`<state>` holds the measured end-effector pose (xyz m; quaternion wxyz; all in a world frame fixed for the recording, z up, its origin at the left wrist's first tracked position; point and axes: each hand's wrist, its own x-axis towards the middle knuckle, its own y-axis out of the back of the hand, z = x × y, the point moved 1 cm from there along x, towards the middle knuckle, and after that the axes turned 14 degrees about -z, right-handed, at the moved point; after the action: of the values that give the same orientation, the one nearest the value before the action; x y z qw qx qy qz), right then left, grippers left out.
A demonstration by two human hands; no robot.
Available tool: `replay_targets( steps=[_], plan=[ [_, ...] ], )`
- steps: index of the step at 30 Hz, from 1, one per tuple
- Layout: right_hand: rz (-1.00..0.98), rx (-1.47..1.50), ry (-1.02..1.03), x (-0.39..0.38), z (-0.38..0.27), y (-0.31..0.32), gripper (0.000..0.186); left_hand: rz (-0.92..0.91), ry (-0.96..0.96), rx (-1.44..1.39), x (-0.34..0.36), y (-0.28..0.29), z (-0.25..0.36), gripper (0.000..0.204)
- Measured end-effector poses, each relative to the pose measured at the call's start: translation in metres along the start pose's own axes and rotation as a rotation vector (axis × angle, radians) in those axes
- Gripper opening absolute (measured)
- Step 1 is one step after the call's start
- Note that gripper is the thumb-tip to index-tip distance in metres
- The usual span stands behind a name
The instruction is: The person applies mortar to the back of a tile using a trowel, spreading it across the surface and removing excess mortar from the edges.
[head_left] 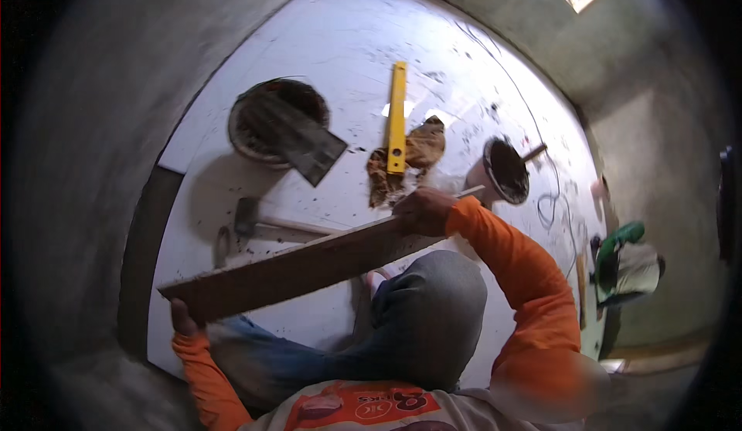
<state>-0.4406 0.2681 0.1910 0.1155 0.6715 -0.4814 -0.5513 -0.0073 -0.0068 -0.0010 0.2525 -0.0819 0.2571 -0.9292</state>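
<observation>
Across my lap I hold a long, narrow brown strip with a pale upper edge, which looks like a cut length of tile. At its lower left end, my left hand is closed on the corner, partly hidden behind the strip. My right hand grips the raised right end from above, its fingers wrapped over the edge. Just beyond the strip lies a hammer with a pale handle, partly covered by it. A yellow spirit level rests on a crumpled brown rag ahead of my right hand.
A dark bucket at the left has a flat, mortar-smeared blade across it. Right of the rag, a smaller bucket stands with a handle jutting out. A thin cable trails toward a green power tool. Grey walls border the white floor.
</observation>
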Motion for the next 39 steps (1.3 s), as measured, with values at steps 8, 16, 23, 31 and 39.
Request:
replay_targets(
  steps=[8,16,23,31,39],
  plan=[
    [-0.146,-0.064,0.198,0.061,0.232,-0.054,0.022,0.42,0.543,0.442,0.033,-0.118,-0.085,0.088],
    [0.146,0.574,0.273,0.165,0.328,0.003,0.019,0.854,0.696,0.553,0.114,-0.256,-0.103,0.089],
    [1.321,1.656,0.063,-0.011,0.326,-0.091,0.03,0.544,0.546,0.225,0.108,-0.17,-0.164,0.089],
    [1.67,2.124,-0.394,-0.12,0.457,-0.195,0.034,0.602,0.478,0.254,0.121,-0.161,-0.174,0.083],
    [1.566,1.928,-0.777,-0.117,0.404,-0.169,0.026,0.782,0.72,0.213,0.137,-0.233,-0.139,0.094]
  ],
)
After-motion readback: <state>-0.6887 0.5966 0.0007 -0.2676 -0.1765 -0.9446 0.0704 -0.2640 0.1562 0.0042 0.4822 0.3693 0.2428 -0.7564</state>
